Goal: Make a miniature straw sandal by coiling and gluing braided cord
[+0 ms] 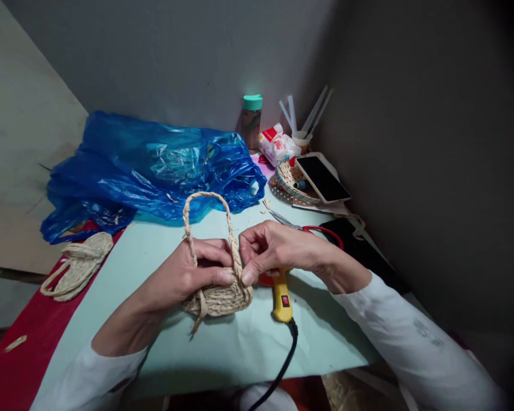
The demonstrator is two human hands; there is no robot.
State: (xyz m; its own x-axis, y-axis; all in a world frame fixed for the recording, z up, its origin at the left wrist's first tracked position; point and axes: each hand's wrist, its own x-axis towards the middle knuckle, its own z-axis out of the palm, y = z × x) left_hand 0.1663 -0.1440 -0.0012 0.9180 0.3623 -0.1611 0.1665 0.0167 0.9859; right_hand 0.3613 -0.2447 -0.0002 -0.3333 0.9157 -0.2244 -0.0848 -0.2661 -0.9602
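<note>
A small woven straw basket with a braided loop handle is held just above the pale table cover. My left hand grips its rim, thumb on the outer side and fingers reaching inside. At the right end of the rim, my right hand pinches the basket where the handle's braid meets the wall. A loose straw strip hangs off the front. Just beyond my right hand lies a yellow glue gun, its front part hidden under the hand.
Scissors with red handles lie behind my right wrist. At the back stand a blue plastic bag, a bottle with a green lid and a cup of glue sticks. A phone rests at right; another woven piece at left.
</note>
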